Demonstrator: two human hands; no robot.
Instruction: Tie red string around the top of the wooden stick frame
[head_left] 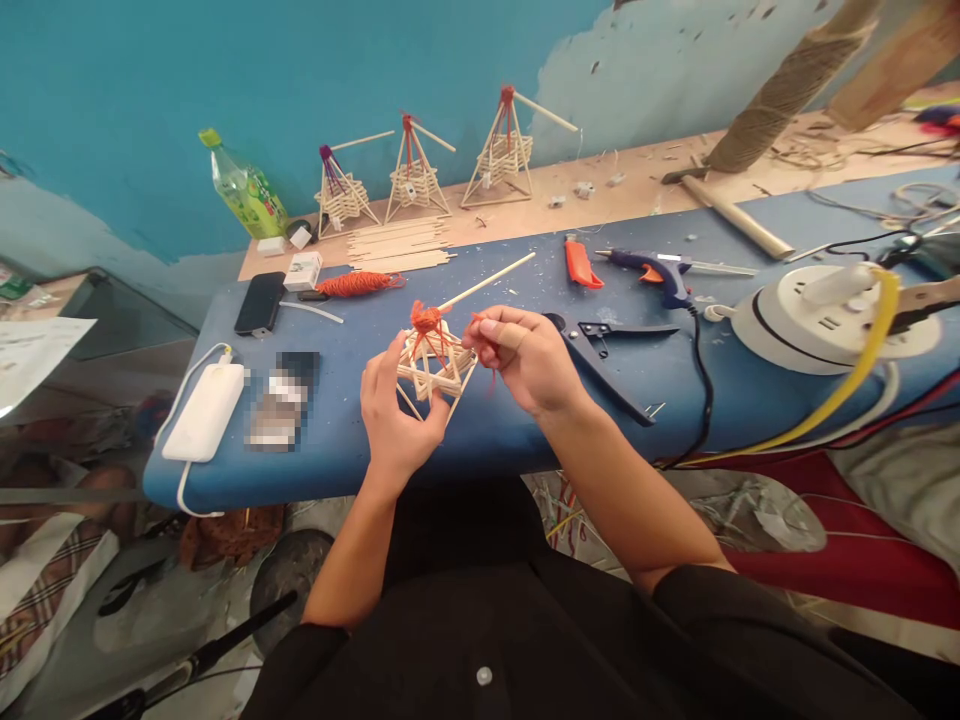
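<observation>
A small frame of pale wooden sticks [433, 378], its peak wrapped in orange yarn [427, 318], is held low over the blue table by my left hand [401, 415]. Thumb and fingers clasp it from the left and front. A single stick [487, 281] juts from the peak toward the upper right. Just right of the frame, my right hand [529, 360] is closed in a pinch on an orange yarn strand [493, 380], whose loose end hangs below the fingers. Open-handled black cutters [600, 350] lie right of this hand.
Three similar stick frames [499, 155] stand along the wall behind, near loose sticks [397, 243] and an orange yarn bundle [360, 284]. A glue gun [652, 268], orange utility knife [583, 263] and white power strip [795, 325] sit right. A power bank [204, 412] lies left.
</observation>
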